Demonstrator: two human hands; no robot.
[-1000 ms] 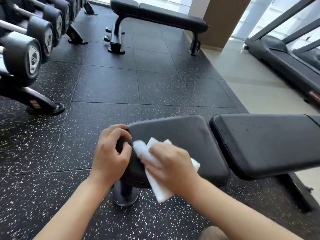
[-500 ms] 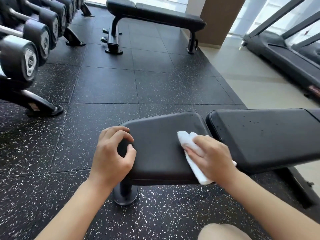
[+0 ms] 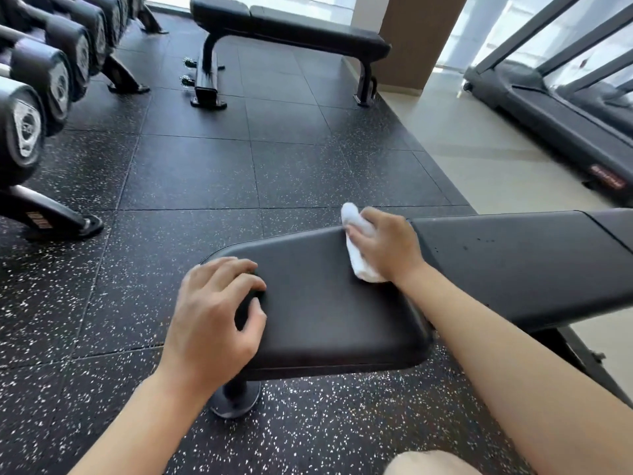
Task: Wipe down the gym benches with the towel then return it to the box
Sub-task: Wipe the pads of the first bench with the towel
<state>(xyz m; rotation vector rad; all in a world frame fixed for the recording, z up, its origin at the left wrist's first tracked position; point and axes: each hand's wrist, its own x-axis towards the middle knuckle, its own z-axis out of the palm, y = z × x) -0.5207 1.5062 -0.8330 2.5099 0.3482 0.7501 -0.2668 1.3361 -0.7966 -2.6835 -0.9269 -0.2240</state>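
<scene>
Since half a second ago the right hand (image 3: 385, 245) has slid the crumpled white cloth towel (image 3: 359, 248) from the near edge of the black padded seat cushion (image 3: 325, 303) up to its far right corner, next to the gap before the long black padded backrest (image 3: 513, 258). That hand is closed over the towel, pressing it onto the pad, with a rolled end poking out beyond the fingertips. Its partner, the left hand (image 3: 214, 323), rests where it was on the cushion's left end, fingers curled loosely apart over the edge, gripping nothing else. Two benches are in view: this one and a second black flat bench (image 3: 291, 25) standing well apart across the speckled black rubber floor tiles (image 3: 191, 166). At least four black dumbbell heads (image 3: 24, 132) line the rack on the left. One black treadmill (image 3: 565, 111) sits at the right.
</scene>
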